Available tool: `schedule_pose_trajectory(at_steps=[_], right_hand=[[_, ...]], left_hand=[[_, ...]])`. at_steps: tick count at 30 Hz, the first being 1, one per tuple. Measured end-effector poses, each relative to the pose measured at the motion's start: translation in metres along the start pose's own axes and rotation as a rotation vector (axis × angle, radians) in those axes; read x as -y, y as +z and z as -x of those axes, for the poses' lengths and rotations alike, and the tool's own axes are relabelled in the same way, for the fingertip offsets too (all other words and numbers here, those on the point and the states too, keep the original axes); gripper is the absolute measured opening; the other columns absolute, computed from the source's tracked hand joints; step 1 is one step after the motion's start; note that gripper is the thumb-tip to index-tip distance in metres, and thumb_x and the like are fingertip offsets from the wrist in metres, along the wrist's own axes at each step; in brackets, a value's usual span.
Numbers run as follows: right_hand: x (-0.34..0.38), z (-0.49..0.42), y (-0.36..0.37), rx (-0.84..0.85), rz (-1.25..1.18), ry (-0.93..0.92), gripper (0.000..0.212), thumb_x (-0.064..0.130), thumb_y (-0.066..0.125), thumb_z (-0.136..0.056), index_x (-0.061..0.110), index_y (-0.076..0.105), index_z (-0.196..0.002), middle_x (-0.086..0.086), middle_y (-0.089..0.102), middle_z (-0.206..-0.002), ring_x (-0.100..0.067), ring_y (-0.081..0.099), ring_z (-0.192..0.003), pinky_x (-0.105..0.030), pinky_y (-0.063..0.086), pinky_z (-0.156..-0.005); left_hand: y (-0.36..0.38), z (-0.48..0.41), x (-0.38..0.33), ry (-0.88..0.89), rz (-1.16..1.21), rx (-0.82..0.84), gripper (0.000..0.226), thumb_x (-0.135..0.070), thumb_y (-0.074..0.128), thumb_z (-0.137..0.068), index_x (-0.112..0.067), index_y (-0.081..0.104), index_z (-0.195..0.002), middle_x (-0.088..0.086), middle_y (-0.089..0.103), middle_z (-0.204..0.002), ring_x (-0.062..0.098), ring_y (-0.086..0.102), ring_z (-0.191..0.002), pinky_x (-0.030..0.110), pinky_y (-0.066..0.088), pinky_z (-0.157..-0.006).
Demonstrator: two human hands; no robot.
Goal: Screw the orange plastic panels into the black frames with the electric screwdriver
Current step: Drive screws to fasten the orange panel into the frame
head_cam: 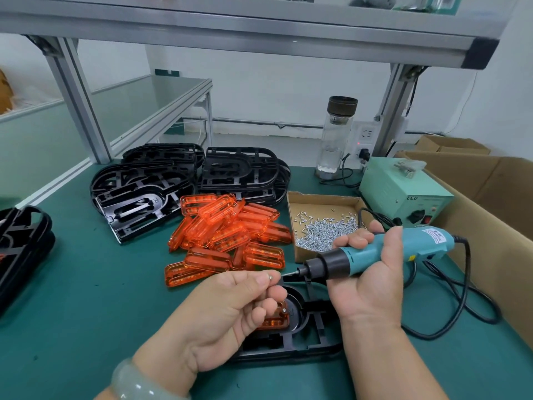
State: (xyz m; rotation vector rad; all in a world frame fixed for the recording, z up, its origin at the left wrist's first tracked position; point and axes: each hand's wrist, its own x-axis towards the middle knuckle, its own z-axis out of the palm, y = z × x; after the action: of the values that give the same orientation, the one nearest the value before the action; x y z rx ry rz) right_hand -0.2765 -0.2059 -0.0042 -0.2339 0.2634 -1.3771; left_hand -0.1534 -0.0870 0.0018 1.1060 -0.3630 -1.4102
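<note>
- Black frames (144,194) are stacked at 11 o'clock on the green mat (86,284). One working frame (311,339) is laid flat at 6 o'clock, beneath both hands.
- Orange plastic panels (230,235) are heaped loose near the centre, at 12 o'clock from the working frame. One seated panel (274,321) is set inside that frame, largely hidden by the left hand, and what appears to be a screw head (284,310) is seen at its corner.
- A cardboard tray (317,204) of loose screws is placed at 1 o'clock, just behind the tool.
- The electric screwdriver (375,252) is grasped round its barrel by the right hand (372,284) at 3 o'clock. Its bit (291,273) is pointed toward 9 o'clock and held clear of the frame.
- A single screw (270,277) is pinched between thumb and forefinger of the left hand (230,316) at 7 o'clock, just beside the bit tip.
- The step in hand is judged to be the loading of a screw onto the bit.
- Next, the screw must be seated on the bit. The tool must then be turned down over an unfilled hole in the seated panel and kept square while driven.
</note>
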Motion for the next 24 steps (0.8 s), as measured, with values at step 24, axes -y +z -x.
schedule_pose_trajectory(at_steps=[24], right_hand=[[-0.0035,0.0038,0.0039,0.029,0.047,-0.031,0.028,0.039,0.063,-0.077,0.022,0.052,-0.097,0.009,0.047,-0.065,-0.004,0.047,-0.049,-0.018,0.051,-0.059]], left_hand=[[0.0076,0.0008,0.0056,0.18,-0.161,-0.054,0.014,-0.024,0.068,-0.063,-0.013,0.075,-0.062,0.008,0.067,-0.064,0.006,0.056,-0.047,0.013,0.045,-0.04]])
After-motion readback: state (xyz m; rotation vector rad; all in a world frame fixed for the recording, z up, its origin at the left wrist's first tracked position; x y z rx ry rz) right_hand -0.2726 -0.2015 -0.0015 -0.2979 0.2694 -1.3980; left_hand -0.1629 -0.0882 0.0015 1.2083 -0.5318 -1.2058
